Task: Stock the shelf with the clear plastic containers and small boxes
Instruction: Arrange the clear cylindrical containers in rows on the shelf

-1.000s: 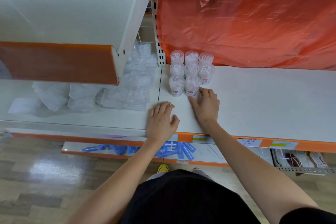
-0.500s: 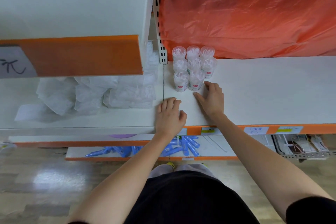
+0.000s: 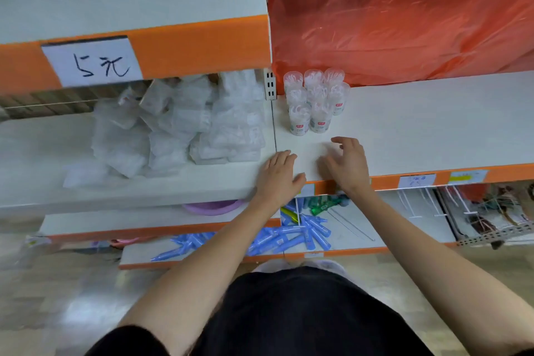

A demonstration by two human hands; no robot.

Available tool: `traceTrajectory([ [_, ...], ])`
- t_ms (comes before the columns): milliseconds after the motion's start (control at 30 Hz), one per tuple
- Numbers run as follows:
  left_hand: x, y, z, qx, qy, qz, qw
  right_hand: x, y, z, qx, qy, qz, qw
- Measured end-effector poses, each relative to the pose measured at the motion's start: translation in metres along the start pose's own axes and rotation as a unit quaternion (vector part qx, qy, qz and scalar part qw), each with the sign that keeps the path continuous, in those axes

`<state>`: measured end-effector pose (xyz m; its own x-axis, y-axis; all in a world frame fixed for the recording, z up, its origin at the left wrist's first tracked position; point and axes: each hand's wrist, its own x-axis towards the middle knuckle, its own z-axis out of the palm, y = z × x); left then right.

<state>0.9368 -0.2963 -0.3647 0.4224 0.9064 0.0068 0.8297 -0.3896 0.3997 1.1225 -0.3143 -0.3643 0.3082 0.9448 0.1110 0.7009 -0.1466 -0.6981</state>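
Head view recorded both hands at the front edge of the shelf. The left hand lay palm down on the board, fingers straight and together, holding nothing; it was judged to be resting there as a brace. The right hand, just beside it, hovered slightly above the board with fingers spread and loosely curved, likewise empty, its outline blurred. The clear plastic containers stood upright just beyond the right hand's fingertips, apart from them. They were packed touching one another in rows beside the slotted upright, presumably so the shelf fills from its back corner forward. The row nearest the hand held two against three behind, and the gap at its end was judged the next place to fill. No small boxes were seen. Beyond the left hand, across the shelf joint, lay a heap of clear packets. With only this one cluster standing, stocking was judged to be at an early stage
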Motion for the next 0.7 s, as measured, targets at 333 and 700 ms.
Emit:
traceTrajectory([
  [333, -0.074, -0.003, -0.043, -0.004, 0.080, -0.036, 0.996, -0.054, -0.050, -0.010, 0.039, -0.035, -0.069, 0.996],
  [700, -0.162, -0.091, -0.121, 0.059, 0.206, -0.114, 0.970, -0.084, -0.137, 0.031, 0.075, -0.097, -0.131, 0.984],
])
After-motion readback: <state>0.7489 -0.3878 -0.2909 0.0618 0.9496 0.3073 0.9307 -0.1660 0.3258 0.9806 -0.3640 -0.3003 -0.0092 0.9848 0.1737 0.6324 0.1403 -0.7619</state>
